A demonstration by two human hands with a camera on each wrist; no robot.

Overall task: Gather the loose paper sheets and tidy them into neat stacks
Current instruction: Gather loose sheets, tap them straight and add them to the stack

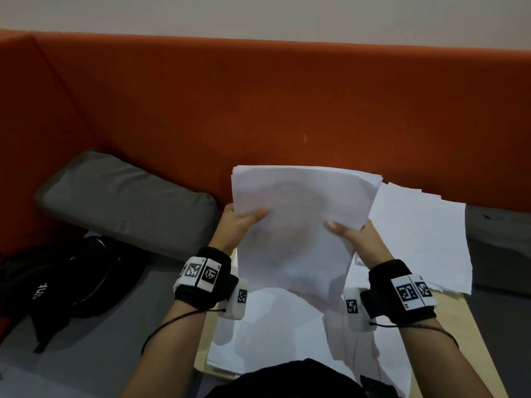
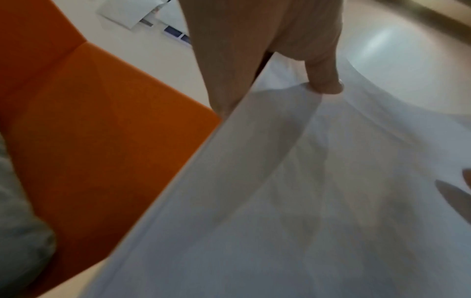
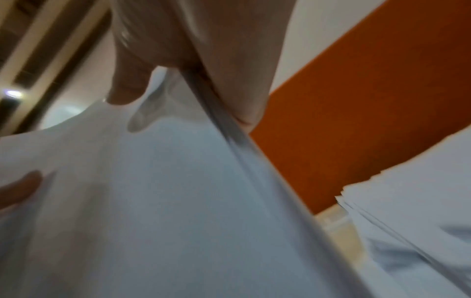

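A bundle of white paper sheets (image 1: 301, 222) is held upright above the small wooden table (image 1: 448, 331). My left hand (image 1: 240, 222) grips its left edge, thumb on the front face. My right hand (image 1: 355, 237) grips the right edge the same way. In the left wrist view the thumb presses the bundle of sheets (image 2: 280, 201); the right wrist view shows the sheets (image 3: 153, 201) pinched between thumb and fingers. More loose sheets (image 1: 416, 237) lie spread on the table to the right, and another layer of sheets (image 1: 273, 334) lies flat beneath the bundle.
An orange sofa back (image 1: 230, 104) runs behind the table. A grey cushion (image 1: 126, 199) lies to the left, with a black bag (image 1: 66, 280) in front of it on the grey seat. A dark garment (image 1: 287, 380) shows at the bottom edge.
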